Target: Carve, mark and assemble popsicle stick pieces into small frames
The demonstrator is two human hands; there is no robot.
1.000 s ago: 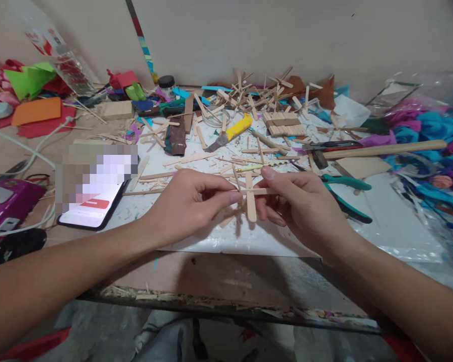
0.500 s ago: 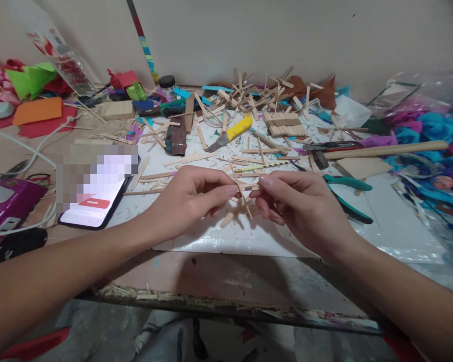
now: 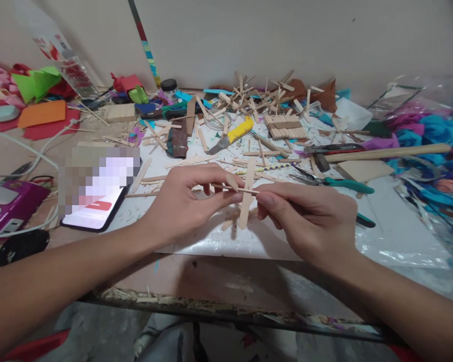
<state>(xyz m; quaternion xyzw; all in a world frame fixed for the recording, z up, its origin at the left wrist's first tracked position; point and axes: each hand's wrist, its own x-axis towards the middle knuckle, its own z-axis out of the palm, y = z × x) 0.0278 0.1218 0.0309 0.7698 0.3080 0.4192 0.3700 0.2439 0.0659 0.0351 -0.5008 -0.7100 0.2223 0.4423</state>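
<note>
Both hands meet over the white sheet (image 3: 196,241), holding a small piece of crossed popsicle sticks between them. One flat popsicle stick (image 3: 246,213) stands lengthwise toward me, its broad face showing. A thinner-looking stick, seen edge-on, crosses it sideways. My left hand (image 3: 191,196) pinches the crossing stick on the left with thumb and fingertips. On the other side, the thumb and index finger of my right hand (image 3: 302,206) grip its right end. More wooden pieces (image 3: 228,222) lie on the sheet just beneath.
Beyond the hands lie a yellow utility knife (image 3: 236,131), a bundle of sticks (image 3: 285,126) and a heap of loose sticks (image 3: 245,95). Teal-handled pliers (image 3: 349,185) rest by my right hand. A lit phone (image 3: 98,201) is at left, a hammer (image 3: 385,152) at right.
The crossed sticks have been turned, so the lengthwise stick now shows its broad face instead of its edge. My right hand has rotated, its back facing up more.
</note>
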